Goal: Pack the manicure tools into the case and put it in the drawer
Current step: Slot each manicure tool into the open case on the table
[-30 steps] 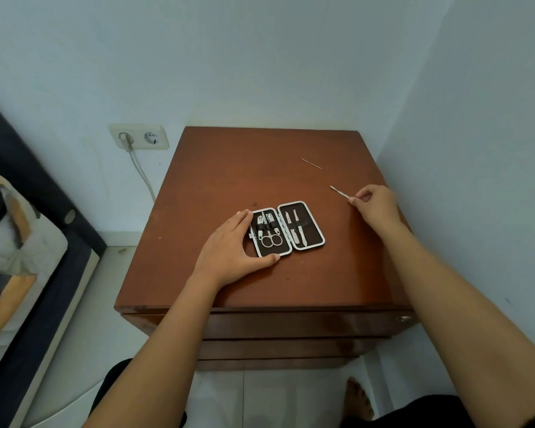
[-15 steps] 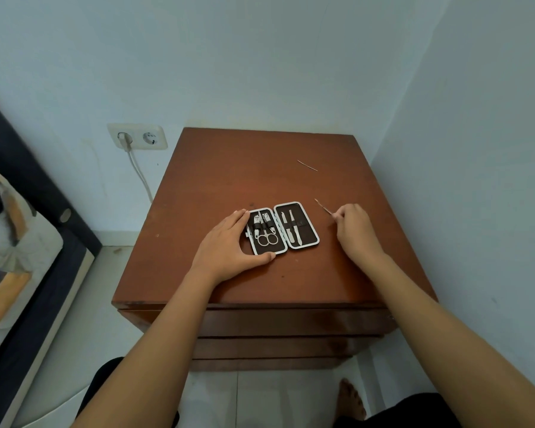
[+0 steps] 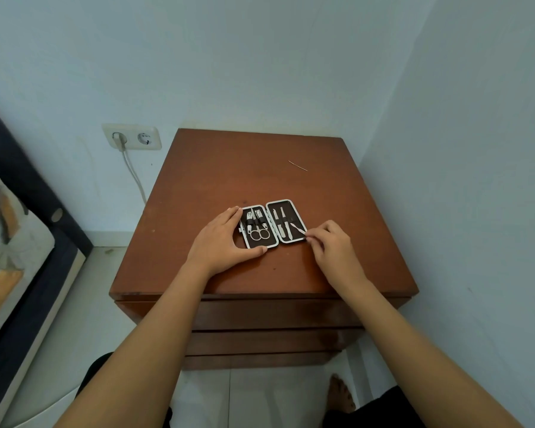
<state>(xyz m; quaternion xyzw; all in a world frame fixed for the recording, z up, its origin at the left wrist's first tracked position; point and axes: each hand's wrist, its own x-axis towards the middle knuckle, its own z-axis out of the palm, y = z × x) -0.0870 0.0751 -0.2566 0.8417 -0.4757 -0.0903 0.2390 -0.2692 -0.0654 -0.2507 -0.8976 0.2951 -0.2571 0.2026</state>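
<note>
An open manicure case (image 3: 273,223) with a white rim and dark lining lies flat on the brown wooden nightstand (image 3: 223,168). Its left half holds small scissors and clippers; its right half holds slim metal tools. My left hand (image 3: 226,239) cups the case's left edge, thumb at its front corner. My right hand (image 3: 331,245) pinches a thin metal tool (image 3: 300,231), whose tip lies over the lower right of the case's right half. Another thin metal tool (image 3: 297,165) lies loose farther back on the nightstand top.
Closed drawer fronts (image 3: 272,316) stack below the top's front edge. Walls stand close behind and to the right. A wall socket with a plugged cable (image 3: 130,138) is at the left, a bed (image 3: 16,242) beside it. My bare foot (image 3: 340,393) rests on the tiled floor.
My right hand has carried the thin tool from the right side of the nightstand leftward to the case's right half. My left hand has stayed on the case.
</note>
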